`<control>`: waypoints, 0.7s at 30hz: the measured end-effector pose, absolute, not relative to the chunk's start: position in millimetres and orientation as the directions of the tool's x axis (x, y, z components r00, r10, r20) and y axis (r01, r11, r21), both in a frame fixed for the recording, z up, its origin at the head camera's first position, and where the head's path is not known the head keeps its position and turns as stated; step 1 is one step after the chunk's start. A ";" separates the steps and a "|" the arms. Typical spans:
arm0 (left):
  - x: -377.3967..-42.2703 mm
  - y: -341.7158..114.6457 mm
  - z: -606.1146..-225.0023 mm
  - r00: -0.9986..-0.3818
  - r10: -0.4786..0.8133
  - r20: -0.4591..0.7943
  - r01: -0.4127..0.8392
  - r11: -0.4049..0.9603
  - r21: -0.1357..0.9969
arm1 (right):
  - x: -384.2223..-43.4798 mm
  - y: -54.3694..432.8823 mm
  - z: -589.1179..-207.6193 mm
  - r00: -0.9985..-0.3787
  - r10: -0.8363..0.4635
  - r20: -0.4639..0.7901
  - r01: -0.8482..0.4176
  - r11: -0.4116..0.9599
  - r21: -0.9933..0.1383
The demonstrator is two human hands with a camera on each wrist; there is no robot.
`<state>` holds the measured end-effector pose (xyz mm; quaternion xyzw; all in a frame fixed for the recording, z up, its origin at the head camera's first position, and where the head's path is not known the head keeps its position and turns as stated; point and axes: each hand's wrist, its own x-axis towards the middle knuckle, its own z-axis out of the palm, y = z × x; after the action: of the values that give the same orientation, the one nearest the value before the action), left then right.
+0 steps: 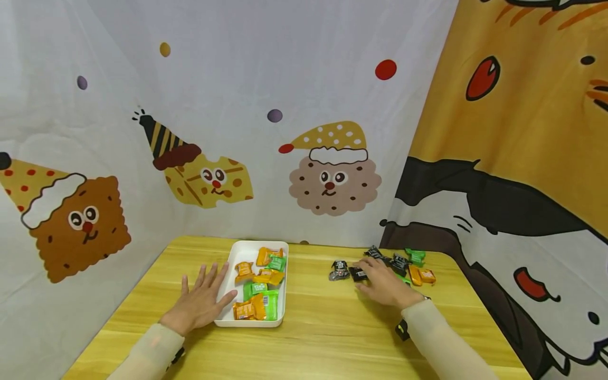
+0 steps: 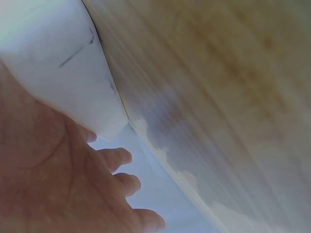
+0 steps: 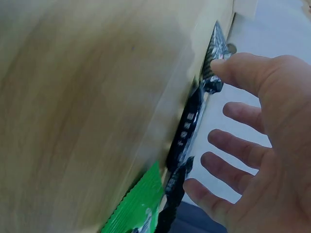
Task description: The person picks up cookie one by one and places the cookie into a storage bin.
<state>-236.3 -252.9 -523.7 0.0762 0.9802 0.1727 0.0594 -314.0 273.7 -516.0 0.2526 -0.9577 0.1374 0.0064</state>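
Observation:
My left hand (image 1: 201, 298) lies with fingers spread along the left side of a white tray (image 1: 250, 323), its thumb reaching over the rim. In the left wrist view the palm is against the tray's outer wall (image 2: 63, 63). Inside the tray are several orange-wrapped sweets (image 1: 244, 271) and green-wrapped sweets (image 1: 271, 305). Over on the right, my right hand (image 1: 383, 282) hovers above black-wrapped sweets (image 1: 339, 271), fingers apart and loosely bent. The right wrist view shows a black-wrapped sweet (image 3: 187, 128) and a green wrapper (image 3: 138, 201) below those fingers, with nothing held.
To the right of the black sweets lie a green-wrapped sweet (image 1: 415, 257) and orange-wrapped sweets (image 1: 421, 276). All stand on a wood-grain table (image 1: 323, 327). Behind it hangs a white curtain (image 1: 266, 221) with printed cartoon figures, reaching round both sides.

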 end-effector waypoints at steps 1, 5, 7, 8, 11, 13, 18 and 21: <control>-235.8 -253.0 -523.3 -0.982 0.169 -0.087 0.129 0.928 0.350 | -315.6 274.8 -515.9 -0.876 -0.478 0.071 -0.479 0.838 -0.261; -235.0 -253.5 -522.8 -0.982 0.168 -0.084 0.128 0.927 0.352 | -321.4 279.0 -517.3 -0.879 -0.473 0.051 -0.470 0.847 -0.248; -235.3 -253.3 -522.6 -0.982 0.170 -0.085 0.130 0.926 0.353 | -324.2 281.4 -519.8 -0.877 -0.477 0.053 -0.475 0.846 -0.241; -235.7 -253.1 -522.6 -0.981 0.171 -0.087 0.130 0.927 0.353 | -325.2 282.6 -521.2 -0.876 -0.480 0.054 -0.477 0.844 -0.243; -236.5 -252.0 -521.5 -0.980 0.174 -0.095 0.131 0.928 0.350 | -330.3 287.1 -528.9 -0.871 -0.486 0.069 -0.487 0.838 -0.244; -236.6 -251.3 -520.5 -0.980 0.175 -0.099 0.130 0.928 0.350 | -332.3 287.7 -530.6 -0.870 -0.488 0.073 -0.490 0.837 -0.244; -236.0 -250.9 -520.3 -0.980 0.170 -0.107 0.122 0.928 0.352 | -331.7 284.5 -525.1 -0.874 -0.480 0.071 -0.483 0.845 -0.229; -236.0 -251.9 -522.0 -0.980 0.167 -0.105 0.121 0.929 0.351 | -331.0 284.0 -525.4 -0.881 -0.468 0.070 -0.471 0.855 -0.218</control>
<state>-236.0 -251.9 -522.0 0.0734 0.9797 0.1740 0.0667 -331.0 284.0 -525.4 0.2439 -0.9630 0.1147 0.0071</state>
